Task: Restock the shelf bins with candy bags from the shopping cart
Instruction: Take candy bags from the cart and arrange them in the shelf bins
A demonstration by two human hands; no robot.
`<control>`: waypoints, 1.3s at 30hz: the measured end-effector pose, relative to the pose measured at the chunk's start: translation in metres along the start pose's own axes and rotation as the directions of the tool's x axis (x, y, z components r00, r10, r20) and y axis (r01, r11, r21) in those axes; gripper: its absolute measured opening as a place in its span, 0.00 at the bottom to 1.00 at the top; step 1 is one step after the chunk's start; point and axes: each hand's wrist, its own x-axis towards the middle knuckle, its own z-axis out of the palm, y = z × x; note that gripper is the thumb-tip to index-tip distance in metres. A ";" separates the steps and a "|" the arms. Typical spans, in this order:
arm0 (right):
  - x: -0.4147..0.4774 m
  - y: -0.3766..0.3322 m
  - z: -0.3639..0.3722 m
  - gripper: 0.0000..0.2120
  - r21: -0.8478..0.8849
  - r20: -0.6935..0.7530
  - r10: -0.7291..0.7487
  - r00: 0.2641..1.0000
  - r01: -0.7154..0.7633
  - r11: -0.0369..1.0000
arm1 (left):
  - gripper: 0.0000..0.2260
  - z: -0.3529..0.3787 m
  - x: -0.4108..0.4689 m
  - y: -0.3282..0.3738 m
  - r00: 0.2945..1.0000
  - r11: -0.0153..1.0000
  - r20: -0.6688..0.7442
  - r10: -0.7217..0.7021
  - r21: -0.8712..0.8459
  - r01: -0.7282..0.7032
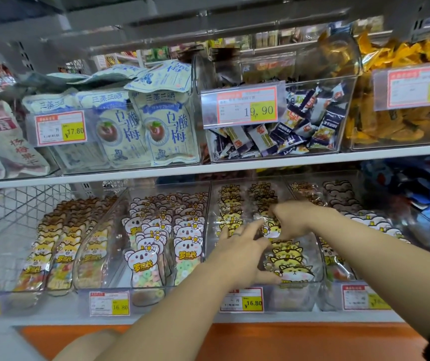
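**Both hands inside the yellow-cat candy bin, lower shelf**

On the lower white shelf (156, 319), four clear plastic bins stand side by side along the front edge. The leftmost clear bin (8, 290) holds orange fox-shaped candy bags (63, 246) in rows. The next clear bin (120, 285) holds white koala-shaped candy bags (143, 261), upright and packed close.

The third clear plastic bin (318, 277), with a price tag reading 16.80 on its front wall, holds yellow cat-shaped candy bags (290, 259). Both hands reach into this bin. The left hand (237, 254) lies palm down with fingers spread, a ring on one finger, fingertips touching the bags at the bin's middle; it grips nothing visible. The right hand (294, 217) is curled, its fingers pinching one yellow cat-shaped bag (269, 226) at the top edge, just beside the left fingertips.

The rightmost bin (338, 290) holds further animal-shaped bags; their print is partly hidden by the right forearm.
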 end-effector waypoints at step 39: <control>-0.073 0.011 0.012 0.25 0.204 -0.228 -0.104 0.968 0.152 0.967 | 0.37 0.009 -0.002 0.012 0.995 0.944 -0.079 0.058 0.329 -0.029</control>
